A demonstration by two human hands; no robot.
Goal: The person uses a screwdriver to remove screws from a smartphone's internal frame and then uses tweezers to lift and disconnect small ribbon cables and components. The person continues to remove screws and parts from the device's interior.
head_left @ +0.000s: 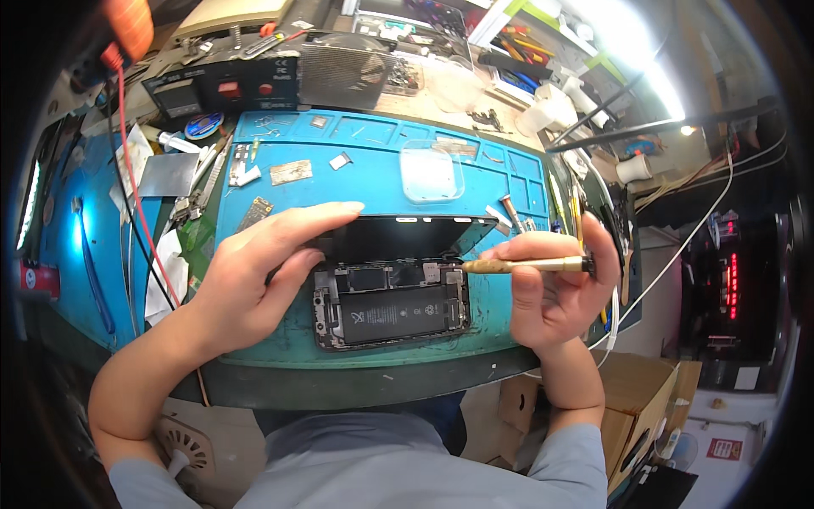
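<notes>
An opened smartphone [326, 327] lies on the blue work mat, its black battery [393, 312] and inner boards exposed. Its dark screen [381, 241] is tilted up along the far edge. My left hand [242, 276] grips the screen's left end between thumb and fingers. In my right hand [555, 297] is a slim gold screwdriver [534, 265] with a black end cap. Held almost level, it points left, with its tip at the phone's upper right corner, near the screen's hinge side. Whether the tip touches a screw is too small to tell.
Beyond the phone, a clear plastic box [430, 174], a metal plate [291, 173] and small parts lie on the blue mat [365, 161]. A black device with red switches [229, 88] stands behind. Red and black cables [140, 195] hang at left; a cardboard box [632, 394] is at lower right.
</notes>
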